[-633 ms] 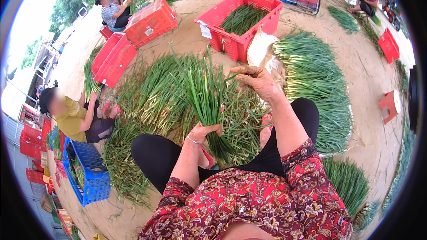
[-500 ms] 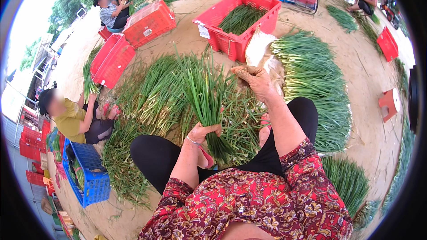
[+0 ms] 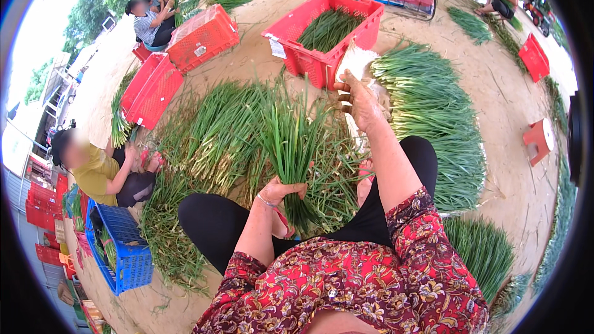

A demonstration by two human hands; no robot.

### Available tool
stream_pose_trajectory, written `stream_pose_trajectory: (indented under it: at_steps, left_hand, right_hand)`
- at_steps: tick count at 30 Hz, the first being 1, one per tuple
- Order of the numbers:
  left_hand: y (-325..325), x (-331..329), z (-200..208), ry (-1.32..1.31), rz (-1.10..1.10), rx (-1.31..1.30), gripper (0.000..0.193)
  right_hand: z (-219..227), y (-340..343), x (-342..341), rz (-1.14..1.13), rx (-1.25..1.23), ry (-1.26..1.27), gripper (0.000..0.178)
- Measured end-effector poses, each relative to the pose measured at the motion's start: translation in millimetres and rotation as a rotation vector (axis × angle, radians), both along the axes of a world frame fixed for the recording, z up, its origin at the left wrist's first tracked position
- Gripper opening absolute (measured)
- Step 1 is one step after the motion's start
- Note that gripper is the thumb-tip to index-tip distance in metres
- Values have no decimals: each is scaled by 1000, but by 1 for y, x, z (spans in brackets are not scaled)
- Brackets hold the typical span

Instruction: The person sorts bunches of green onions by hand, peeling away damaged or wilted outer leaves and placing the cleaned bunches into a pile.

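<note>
My left hand (image 3: 281, 192) is closed round the lower part of a bunch of green garlic chives (image 3: 289, 145). The leaves fan upward and outward above the fist, and the other end hangs down between my knees. My right hand (image 3: 364, 104) is raised to the right of the bunch, apart from it, with its fingers spread and nothing visible in them. Behind that hand lies a crumpled white sack (image 3: 357, 60). Loose chives in a heap (image 3: 226, 124) cover the ground in front of me, with trimmed yellowish leaves (image 3: 334, 176) scattered around my feet.
Neat rows of chives (image 3: 433, 130) lie at my right. A red crate (image 3: 318, 65) holding chives stands ahead; more red crates (image 3: 201, 40) and a blue crate (image 3: 133, 266) are on the left. A co-worker in yellow (image 3: 99, 173) sits left. A red stool (image 3: 539, 142) stands far right.
My right hand has risen slightly and turned, and its fingers have gone from a pinch to spread. The left hand still holds the chives in nearly the same place.
</note>
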State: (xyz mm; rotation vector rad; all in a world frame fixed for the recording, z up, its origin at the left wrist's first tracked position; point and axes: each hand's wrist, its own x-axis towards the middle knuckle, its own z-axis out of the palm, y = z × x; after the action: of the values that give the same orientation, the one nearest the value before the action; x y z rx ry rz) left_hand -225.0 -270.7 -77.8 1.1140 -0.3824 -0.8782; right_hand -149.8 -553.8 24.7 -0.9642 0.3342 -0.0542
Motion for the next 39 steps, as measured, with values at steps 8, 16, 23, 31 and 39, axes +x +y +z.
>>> stream_pose_trajectory:
  at_steps: [8, 16, 23, 31, 39]
  left_hand:
    - [-2, -6, 6, 65, 20, 68, 66]
    - [-4, -5, 9, 71, -12, 118, 70]
    - [-2, -3, 5, 78, -10, 100, 71]
    - [6, 0, -4, 112, 77, -33, 71]
    - [-3, 1, 3, 92, 134, 103, 69]
  right_hand:
    - [-18, -5, 12, 8, -54, -121, 25]
    - [-23, -11, 13, -16, -65, -142, 13]
    - [-13, -8, 7, -120, -50, -198, 2]
    - [15, -1, -6, -125, 16, -348, 12]
    - [-27, 61, -35, 423, -439, -209, 29]
